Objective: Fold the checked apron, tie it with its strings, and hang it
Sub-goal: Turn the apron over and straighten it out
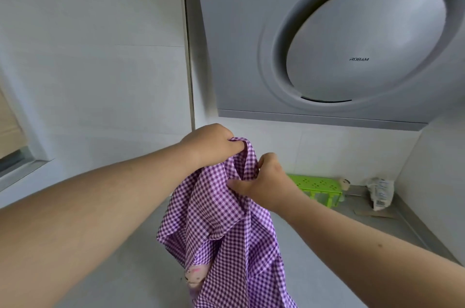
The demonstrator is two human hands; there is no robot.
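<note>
The purple-and-white checked apron [221,227] hangs bunched in front of me, reaching down past the bottom edge of the view. My left hand [214,144] grips its top edge, held highest. Just below and to the right, my right hand [264,182] pinches a fold of the cloth between thumb and fingers. A pink cartoon patch [195,276] shows low on the apron. I cannot make out the strings among the folds.
A grey range hood [327,38] with a round panel hangs on the wall above. On the grey counter [125,257] behind my right hand stand a green perforated box [319,187] and a crumpled white bag [380,192]. A window ledge [22,169] is at the left.
</note>
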